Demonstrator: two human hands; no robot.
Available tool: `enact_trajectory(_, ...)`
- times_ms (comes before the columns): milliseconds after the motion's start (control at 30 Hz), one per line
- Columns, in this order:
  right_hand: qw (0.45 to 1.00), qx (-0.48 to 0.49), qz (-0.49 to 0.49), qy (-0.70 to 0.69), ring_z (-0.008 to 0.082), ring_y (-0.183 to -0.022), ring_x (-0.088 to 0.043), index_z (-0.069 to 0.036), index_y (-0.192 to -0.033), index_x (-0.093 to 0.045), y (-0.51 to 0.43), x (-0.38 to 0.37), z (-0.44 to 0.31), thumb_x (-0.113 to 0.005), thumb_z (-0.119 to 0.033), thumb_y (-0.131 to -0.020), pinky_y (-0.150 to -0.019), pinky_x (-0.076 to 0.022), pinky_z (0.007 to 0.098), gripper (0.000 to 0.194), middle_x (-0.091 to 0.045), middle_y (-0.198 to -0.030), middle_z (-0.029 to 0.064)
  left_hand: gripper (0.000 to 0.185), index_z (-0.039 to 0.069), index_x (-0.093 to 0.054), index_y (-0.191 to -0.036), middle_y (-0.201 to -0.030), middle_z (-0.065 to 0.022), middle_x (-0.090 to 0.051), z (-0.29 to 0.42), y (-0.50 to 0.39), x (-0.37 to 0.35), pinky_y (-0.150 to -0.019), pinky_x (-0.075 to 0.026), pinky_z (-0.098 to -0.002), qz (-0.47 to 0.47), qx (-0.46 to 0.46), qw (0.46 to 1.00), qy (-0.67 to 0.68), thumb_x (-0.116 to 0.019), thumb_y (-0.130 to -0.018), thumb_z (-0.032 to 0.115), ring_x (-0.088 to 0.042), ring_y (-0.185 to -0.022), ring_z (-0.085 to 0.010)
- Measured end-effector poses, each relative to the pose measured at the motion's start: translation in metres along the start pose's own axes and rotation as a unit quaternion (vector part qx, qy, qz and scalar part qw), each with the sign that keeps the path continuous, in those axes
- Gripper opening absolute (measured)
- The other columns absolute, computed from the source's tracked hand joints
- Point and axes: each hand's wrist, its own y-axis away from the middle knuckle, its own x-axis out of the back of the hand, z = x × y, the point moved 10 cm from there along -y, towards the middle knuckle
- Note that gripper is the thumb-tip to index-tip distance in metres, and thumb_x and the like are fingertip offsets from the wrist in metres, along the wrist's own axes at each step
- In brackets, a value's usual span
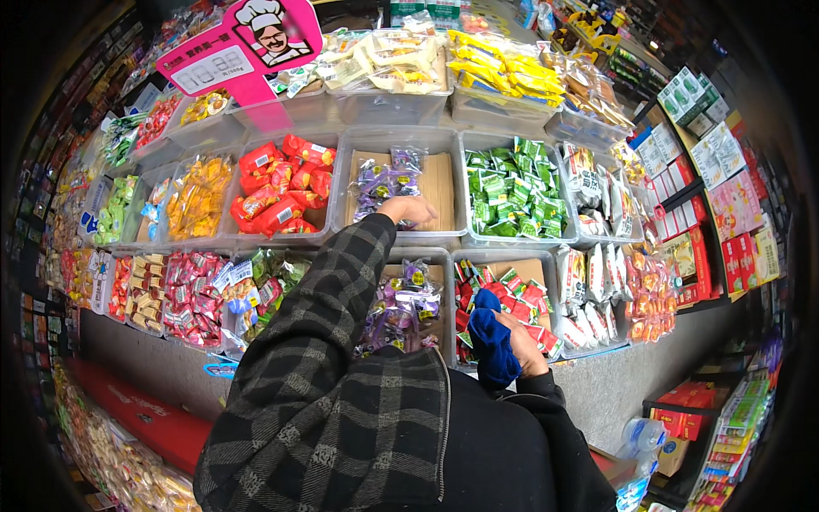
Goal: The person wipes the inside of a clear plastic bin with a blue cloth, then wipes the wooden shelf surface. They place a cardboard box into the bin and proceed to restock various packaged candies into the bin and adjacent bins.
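My left hand reaches into a clear plastic bin lined with cardboard. Beside and under it lie purple-wrapped snack packets; whether its fingers hold one cannot be told. A dark blue cloth is gripped in my right hand, above the front bin of red and green packets. Between my arms, a front bin holds more purple packets, partly hidden by my plaid sleeve.
Bins of red packets and green packets flank the middle bin. Yellow packets fill a bin behind. A pink price sign rises at back left. Boxed goods stand right; a red surface lies at lower left.
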Motion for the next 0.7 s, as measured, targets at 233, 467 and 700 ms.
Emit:
enact_trajectory(233, 0.955, -0.077, 0.106, -0.267, 0.0158, -0.098, -0.064, 0.0, -0.126, -0.059, -0.015, 0.006, -0.031, -0.051, -0.025, -0.101, -0.087, -0.05, 0.0305, 0.036, -0.067, -0.112, 0.0076, 0.031, 0.005, -0.066, -0.117, -0.092, -0.0055, -0.07, -0.037, 0.081, 0.047, -0.07, -0.052, -0.0336, 0.32, 0.044, 0.854, 0.407, -0.056, -0.098, 0.027, -0.064, -0.076, -0.0158)
enact_trajectory(467, 0.917, 0.243, 0.29, 0.127, 0.0392, -0.091, -0.057, 0.0, -0.109, -0.058, -0.031, 0.004, -0.179, -0.06, -0.017, -0.092, -0.082, -0.047, 0.043, 0.024, -0.059, -0.097, 0.0198, 0.029, 0.009, -0.061, -0.113, -0.091, -0.0057, -0.068, 0.138, 0.149, -0.028, -0.07, -0.055, -0.0362, 0.26, -0.044, 0.554, 0.789, -0.046, -0.103, 0.032, -0.067, -0.081, -0.0176)
enact_trajectory(700, 0.924, 0.108, 0.355, 0.09, 0.0487, -0.085, -0.057, 0.002, -0.102, -0.057, -0.062, 0.02, -0.131, -0.052, -0.021, -0.099, -0.076, -0.0452, 0.0523, 0.023, -0.061, -0.087, 0.0266, 0.027, 0.011, -0.06, -0.106, -0.09, -0.0015, -0.064, 0.138, 0.153, -0.111, -0.074, -0.049, -0.0298, 0.241, 0.102, 0.632, 0.729, -0.045, -0.104, 0.033, -0.06, -0.079, -0.0123)
